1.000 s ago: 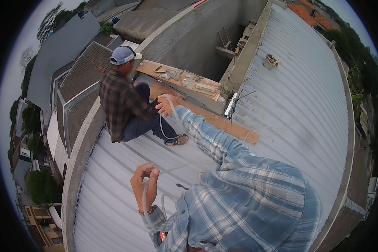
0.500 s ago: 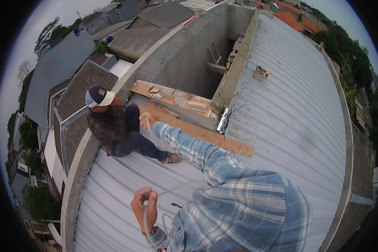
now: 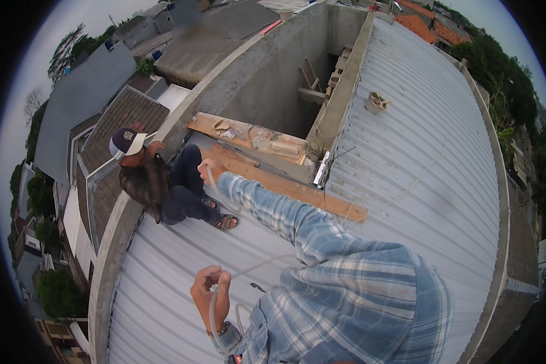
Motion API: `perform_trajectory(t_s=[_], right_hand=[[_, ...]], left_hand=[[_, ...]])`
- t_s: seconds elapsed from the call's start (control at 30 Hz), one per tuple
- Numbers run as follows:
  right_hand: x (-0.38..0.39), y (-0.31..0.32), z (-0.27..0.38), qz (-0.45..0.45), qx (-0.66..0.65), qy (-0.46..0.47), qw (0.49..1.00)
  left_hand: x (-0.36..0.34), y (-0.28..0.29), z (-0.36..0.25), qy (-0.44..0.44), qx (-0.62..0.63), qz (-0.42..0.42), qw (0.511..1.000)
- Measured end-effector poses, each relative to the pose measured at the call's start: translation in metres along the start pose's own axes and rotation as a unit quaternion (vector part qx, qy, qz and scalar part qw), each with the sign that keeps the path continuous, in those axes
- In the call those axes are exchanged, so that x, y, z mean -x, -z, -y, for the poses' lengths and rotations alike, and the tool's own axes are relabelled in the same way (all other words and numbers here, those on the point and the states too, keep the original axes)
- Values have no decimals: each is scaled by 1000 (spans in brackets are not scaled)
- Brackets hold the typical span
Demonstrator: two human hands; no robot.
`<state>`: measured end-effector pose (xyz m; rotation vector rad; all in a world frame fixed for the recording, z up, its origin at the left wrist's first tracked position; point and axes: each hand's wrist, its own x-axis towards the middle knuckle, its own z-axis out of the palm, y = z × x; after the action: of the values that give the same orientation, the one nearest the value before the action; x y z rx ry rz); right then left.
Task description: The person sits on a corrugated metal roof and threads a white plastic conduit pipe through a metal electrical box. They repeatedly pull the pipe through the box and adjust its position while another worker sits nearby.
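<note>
A thin, clear plastic hose (image 3: 262, 265) passes between my hands and droops in loops near my sleeve. My left hand (image 3: 211, 297), low in the view over the metal roof, has thumb and fingers closed round the hose. Stretched out ahead, my right hand (image 3: 211, 171) grips another part of it above a long wooden plank (image 3: 285, 189); the hose hangs from that fist along my forearm. Just left of this hand a co-worker (image 3: 158, 176) in a cap and dark clothes sits on the roof's edge, with one hand raised by the low wall.
Corrugated metal roofing (image 3: 418, 145) slopes to both sides. Beyond the planks lies a deep concrete-walled opening (image 3: 273, 91). A mortar-strewn board (image 3: 249, 134) spans its near end. A small bucket (image 3: 376, 102) stands on the roof at right. A curved concrete parapet (image 3: 112, 255) borders the left.
The co-worker has shifted left, head and feet along, and raised a hand beside the wall. My hands keep hold of the hose and have barely moved.
</note>
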<state>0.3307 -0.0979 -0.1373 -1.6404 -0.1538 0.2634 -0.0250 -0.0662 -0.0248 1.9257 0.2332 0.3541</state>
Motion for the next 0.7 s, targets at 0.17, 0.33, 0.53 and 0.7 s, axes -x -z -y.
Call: perform_trajectory(t_s=[0.17, 0.33, 0.53, 0.7], right_hand=[[1, -4, 7, 25, 0, -30, 999], [5, -12, 11, 11, 86, -27, 996], [-42, -19, -34, 31, 128, 40, 990], [30, -3, 37, -45, 184, 100, 977]], left_hand=[[0, 1, -2, -1, 3, 0, 1000], [2, 2, -1, 0, 0, -3, 1000], [-1, -3, -1, 0, -1, 20, 1000], [-19, 4, 13, 6, 9, 22, 1000]])
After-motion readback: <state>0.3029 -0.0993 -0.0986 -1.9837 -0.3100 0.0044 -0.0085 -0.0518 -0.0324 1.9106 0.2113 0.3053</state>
